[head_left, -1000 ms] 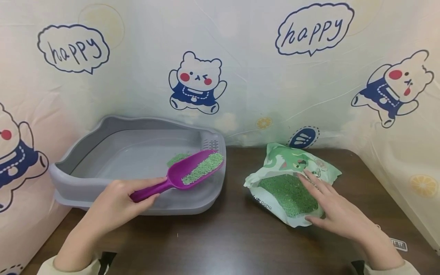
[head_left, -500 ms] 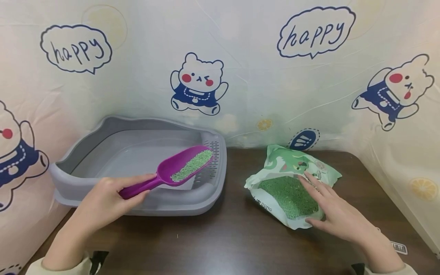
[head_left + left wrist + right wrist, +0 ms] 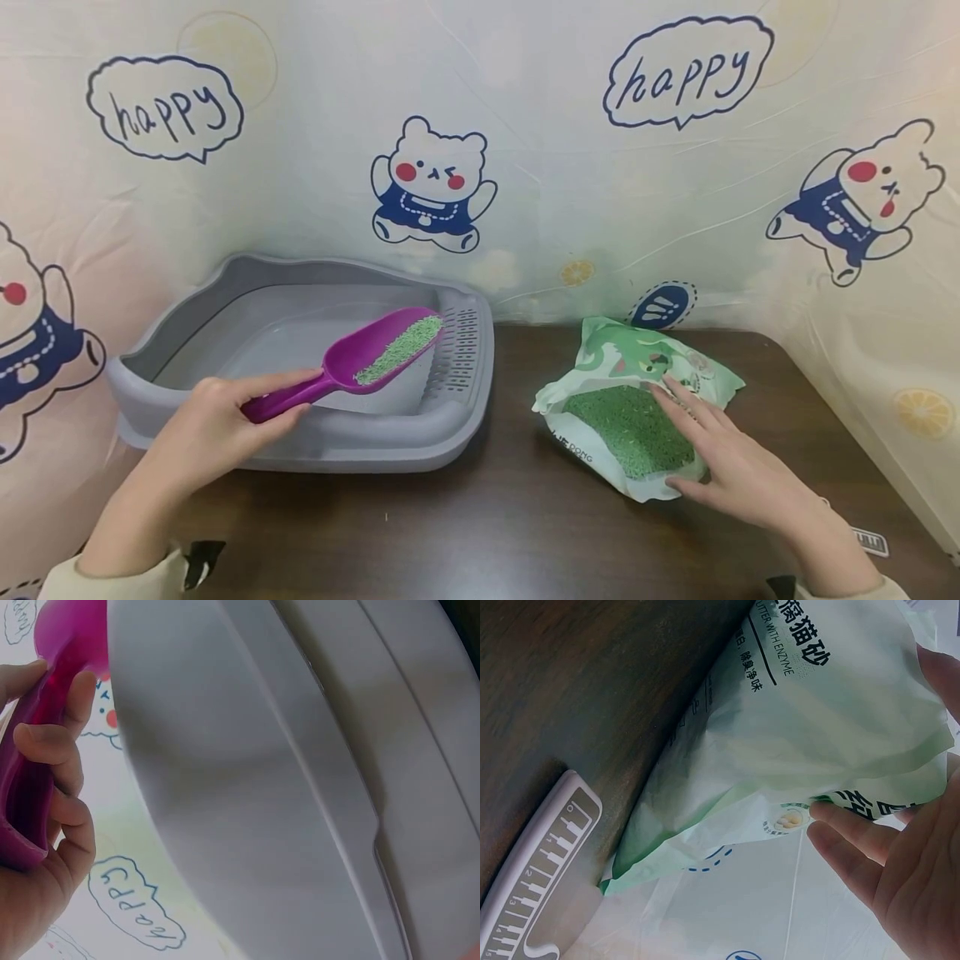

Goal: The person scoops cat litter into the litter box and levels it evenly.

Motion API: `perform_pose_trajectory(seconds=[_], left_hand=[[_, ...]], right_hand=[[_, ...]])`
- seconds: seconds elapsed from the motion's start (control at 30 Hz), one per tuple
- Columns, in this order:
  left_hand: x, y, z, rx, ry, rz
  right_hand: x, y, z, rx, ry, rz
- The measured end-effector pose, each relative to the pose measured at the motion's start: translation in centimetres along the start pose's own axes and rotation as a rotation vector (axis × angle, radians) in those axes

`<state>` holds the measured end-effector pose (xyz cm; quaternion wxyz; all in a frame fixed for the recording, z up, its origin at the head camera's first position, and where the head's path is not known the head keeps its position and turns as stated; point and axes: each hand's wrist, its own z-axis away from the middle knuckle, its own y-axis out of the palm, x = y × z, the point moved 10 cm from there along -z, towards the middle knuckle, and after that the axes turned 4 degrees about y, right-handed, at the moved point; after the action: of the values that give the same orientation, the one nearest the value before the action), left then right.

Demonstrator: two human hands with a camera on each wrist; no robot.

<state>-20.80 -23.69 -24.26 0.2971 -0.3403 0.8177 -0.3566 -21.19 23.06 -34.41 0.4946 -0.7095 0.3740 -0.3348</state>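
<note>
My left hand (image 3: 217, 429) grips the handle of a purple scoop (image 3: 352, 354), its fingers curled round it in the left wrist view. Green litter pellets (image 3: 397, 350) lie along the scoop, which hangs over the grey litter box (image 3: 300, 454). The box has a slotted panel (image 3: 457, 350) at its right end. My right hand (image 3: 738, 467) rests on the right side of an open bag of cat litter (image 3: 573, 450), fingers extended. Green litter (image 3: 633, 425) shows in the bag's mouth. In the right wrist view the fingers touch the bag's printed side (image 3: 832, 735).
A dark wooden table (image 3: 480, 517) bears the box and the bag. On its right edge lies a small white tag (image 3: 870, 542), seen as a ruler-marked piece (image 3: 540, 870) in the right wrist view. A printed curtain (image 3: 540, 167) hangs behind and at the sides.
My left hand has carried the scoop leftward over the litter box, uncovering more of the slotted panel. The pellets remain in the scoop. My right hand and the bag have stayed almost still.
</note>
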Motion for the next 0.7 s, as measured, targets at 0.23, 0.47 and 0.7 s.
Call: perform_pose_trajectory(seconds=[0.23,0.47,0.7], left_hand=[[1.3,-0.3,0.1,-0.018,-0.026,0.031],[2.2,-0.5,0.1,-0.022,-0.041,0.028],[3.1,-0.6,-0.3,-0.011,-0.040,0.041]], right_hand=[[0.0,0.0,0.1,0.000,0.002,0.002],[0.0,0.0,0.0,0.004,0.003,-0.004],[0.0,0.0,0.0,0.002,0.003,-0.006]])
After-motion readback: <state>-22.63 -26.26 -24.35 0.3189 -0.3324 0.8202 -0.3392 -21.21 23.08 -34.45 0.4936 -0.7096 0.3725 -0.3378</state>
